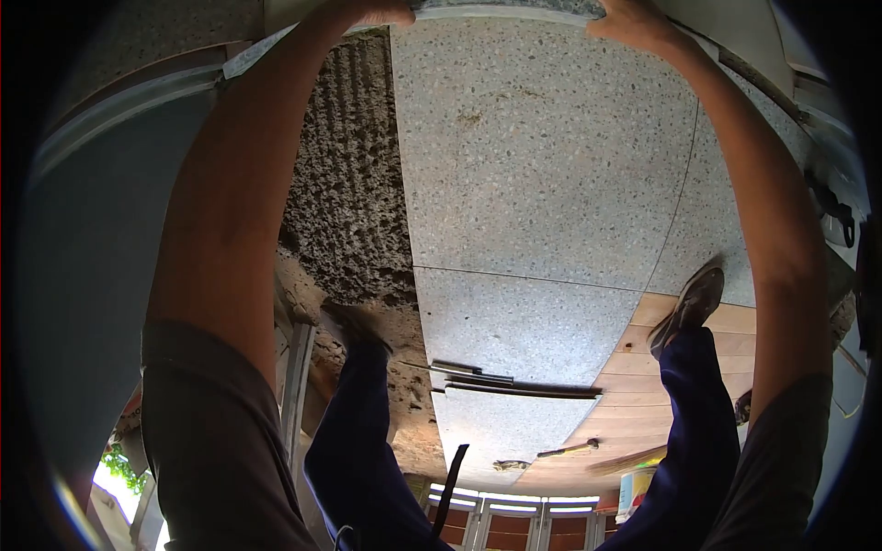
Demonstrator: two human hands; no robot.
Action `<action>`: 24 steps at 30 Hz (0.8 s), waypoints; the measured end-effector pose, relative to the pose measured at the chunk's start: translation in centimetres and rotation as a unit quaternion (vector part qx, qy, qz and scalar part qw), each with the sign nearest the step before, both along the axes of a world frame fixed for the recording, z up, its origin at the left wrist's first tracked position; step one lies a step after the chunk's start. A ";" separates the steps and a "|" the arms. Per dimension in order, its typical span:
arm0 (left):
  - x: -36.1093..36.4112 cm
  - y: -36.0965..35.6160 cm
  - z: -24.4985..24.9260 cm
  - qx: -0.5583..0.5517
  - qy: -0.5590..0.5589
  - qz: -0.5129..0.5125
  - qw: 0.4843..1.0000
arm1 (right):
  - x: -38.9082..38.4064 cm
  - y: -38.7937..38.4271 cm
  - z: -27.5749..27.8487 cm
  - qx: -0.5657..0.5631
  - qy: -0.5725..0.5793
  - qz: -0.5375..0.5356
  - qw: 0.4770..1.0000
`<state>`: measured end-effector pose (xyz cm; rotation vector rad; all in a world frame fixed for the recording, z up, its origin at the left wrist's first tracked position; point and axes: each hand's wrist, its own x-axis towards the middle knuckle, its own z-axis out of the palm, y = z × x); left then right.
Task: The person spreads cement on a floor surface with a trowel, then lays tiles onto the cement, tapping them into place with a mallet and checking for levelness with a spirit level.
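Note:
At the top edge of the head view, my left hand (378, 13) and my right hand (632, 24) are spread wide apart on a long grey bar (501, 10), which looks like a metal straightedge. My thumbs show on its near side; most of the other fingers are cut off or hidden. Below the bar lies a large speckled terrazzo-like tile (542, 147). To its left is a strip of dark, wet mortar (354, 165) combed into ridges.
My shoes stand on rough ground (404, 404) at left and on the tiled floor at right. Between them lie a trowel-like metal tool (469, 371), a loose tile (505, 422) and a hammer (570, 448). A white bucket (634, 491) stands behind.

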<state>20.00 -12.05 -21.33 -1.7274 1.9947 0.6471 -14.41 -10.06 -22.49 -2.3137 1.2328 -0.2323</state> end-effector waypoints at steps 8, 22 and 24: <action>0.1 0.4 0.0 -0.003 0.053 0.058 0.997 | 0.0 -1.7 -0.8 0.040 0.124 -0.016 0.991; 0.7 1.8 -2.0 0.028 -0.028 -0.057 0.998 | -1.1 1.4 -2.8 0.072 0.148 -0.001 0.986; 0.7 3.2 -1.2 0.023 0.013 -0.026 0.999 | -1.4 1.7 -3.6 0.048 0.172 0.008 0.984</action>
